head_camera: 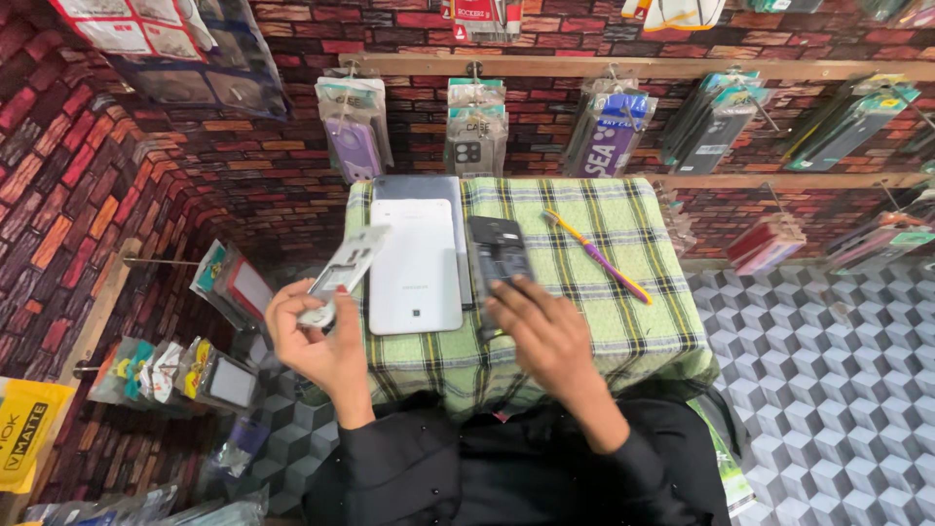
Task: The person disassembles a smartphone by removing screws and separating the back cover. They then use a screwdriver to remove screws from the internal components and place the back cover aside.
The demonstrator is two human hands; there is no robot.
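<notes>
Brick-patterned shop walls surround a green checked cloth-covered table (pixel 633 321), where the left hand (pixel 317 336) grips a pale plastic phone frame (pixel 349 263) tilted up for a look, while the right hand (pixel 545 336) rests open-fingered on a dark opened phone (pixel 497 251) beside a white tablet (pixel 416 265).

I'm looking at a small phone accessory/repair shop: packaged phone cases (pixel 475 136) on wall hooks, brick-pattern walls (pixel 243 166), opened phone (pixel 498 255) & tablet (pixel 416 265) on checked-cloth table (pixel 623 292).

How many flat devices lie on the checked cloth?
3: a white tablet left of centre, a grey tablet mostly hidden under it, and a dark opened phone beside them, under the right hand. More may be hidden.
</notes>
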